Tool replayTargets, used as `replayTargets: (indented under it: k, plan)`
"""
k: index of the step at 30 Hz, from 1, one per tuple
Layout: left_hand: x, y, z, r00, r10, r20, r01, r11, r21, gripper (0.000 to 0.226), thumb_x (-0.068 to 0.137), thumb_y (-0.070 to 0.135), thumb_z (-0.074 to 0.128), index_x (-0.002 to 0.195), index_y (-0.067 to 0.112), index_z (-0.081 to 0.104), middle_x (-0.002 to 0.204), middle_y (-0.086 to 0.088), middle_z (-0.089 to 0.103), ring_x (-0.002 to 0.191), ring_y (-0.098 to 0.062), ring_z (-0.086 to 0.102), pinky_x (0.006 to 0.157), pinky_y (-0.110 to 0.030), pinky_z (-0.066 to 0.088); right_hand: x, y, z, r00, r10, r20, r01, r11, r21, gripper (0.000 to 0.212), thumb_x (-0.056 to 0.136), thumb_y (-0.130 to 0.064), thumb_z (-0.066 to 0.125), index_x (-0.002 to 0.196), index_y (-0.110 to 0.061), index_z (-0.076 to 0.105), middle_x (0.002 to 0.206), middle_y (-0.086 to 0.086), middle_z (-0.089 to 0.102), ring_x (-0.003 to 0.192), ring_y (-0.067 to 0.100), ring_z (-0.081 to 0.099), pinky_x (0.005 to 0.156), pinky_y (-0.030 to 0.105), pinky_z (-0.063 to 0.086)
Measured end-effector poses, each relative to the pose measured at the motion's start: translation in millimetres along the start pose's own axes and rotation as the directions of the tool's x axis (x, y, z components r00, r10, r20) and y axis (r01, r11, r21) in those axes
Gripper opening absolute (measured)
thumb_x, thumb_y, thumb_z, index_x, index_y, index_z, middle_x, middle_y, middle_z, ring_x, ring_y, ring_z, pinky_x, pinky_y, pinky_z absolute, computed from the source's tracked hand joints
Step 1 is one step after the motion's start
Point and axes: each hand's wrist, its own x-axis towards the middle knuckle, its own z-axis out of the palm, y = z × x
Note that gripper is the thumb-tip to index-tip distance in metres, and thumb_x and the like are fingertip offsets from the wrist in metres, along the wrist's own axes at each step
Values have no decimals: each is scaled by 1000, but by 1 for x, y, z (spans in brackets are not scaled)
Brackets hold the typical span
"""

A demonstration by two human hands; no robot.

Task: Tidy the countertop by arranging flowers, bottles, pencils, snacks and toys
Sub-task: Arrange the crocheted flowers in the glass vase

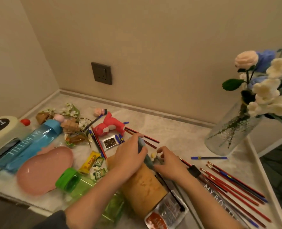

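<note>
Countertop (178, 134): bluish item (141, 143) inside left fingers (134, 137)

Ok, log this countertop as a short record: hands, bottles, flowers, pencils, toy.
left hand: grips a grey-blue object
right hand: beside that object's lower end, grip unclear
bottles: blue bottle and green bottle, both lying down
flowers: knitted flowers standing in the glass vase
pencils: red pencils loose at the right
toy: red toy lying beyond the left hand
</note>
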Motion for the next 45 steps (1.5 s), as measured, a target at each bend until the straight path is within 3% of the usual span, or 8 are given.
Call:
replayTargets:
  k: [7,17,24,30,34,37,40,45]
  plan:
    - [-3,-5,0,998,-63,17,61,995,76,38,94,47,44,129,39,32,88,4,66,82,-21,64,67,-37,53,-1,9,20,975,-149,-165,127,982,-138,33,76,-22,69,95,-33,43,112,-10,40,75,8,52,55,25,47]
    - [-4,-4,-4,991,-119,63,119,993,12,71,92,51,48,148,35,7,105,1,66,85,-22,65,61,-31,48,9,11,23,972,-142,-186,100,970,-220,16,89,-31,59,96,-22,70,99,-4,58,82,11,56,72,29,53]
    - [4,8,-16,991,-134,18,135,967,-214,82,88,49,57,144,38,-1,116,2,62,96,-23,64,78,-37,51,25,-2,-8,922,-142,-359,145,989,-19,5,86,-28,65,86,-24,64,92,-6,57,78,6,52,65,18,42]
    - [34,25,-26,958,-237,164,288,769,-571,101,93,37,56,144,25,-31,149,2,40,132,-18,44,111,-41,35,33,-36,-48,828,-120,-548,259,949,182,4,83,-25,66,82,-26,62,90,-13,55,79,10,60,68,41,58]
    - [48,44,-36,959,-130,252,255,784,-566,69,97,44,47,152,16,16,146,2,45,137,-17,38,113,-37,29,34,-56,-68,797,-93,-597,302,917,259,11,81,-27,68,75,-33,60,88,-13,58,79,11,63,69,44,58]
    - [57,66,-45,961,-14,276,206,702,-682,25,99,40,44,105,25,63,108,10,65,114,-11,57,93,-26,40,29,-69,-74,796,-110,-596,326,907,268,8,80,-29,69,76,-33,63,88,-14,58,80,9,63,69,43,58]
    - [70,78,-50,958,-12,287,237,596,-767,29,97,40,50,85,22,70,79,9,70,84,-10,64,84,-25,49,24,-78,-76,792,-140,-594,341,909,240,4,79,-28,69,78,-30,66,88,-13,58,77,10,64,65,42,59]
    - [89,89,-54,938,-96,334,343,420,-841,26,97,22,50,106,3,65,100,-15,72,87,-20,69,68,-24,56,14,-87,-87,784,-161,-600,385,883,267,10,79,-23,68,87,-29,71,92,-12,60,84,9,63,68,39,59]
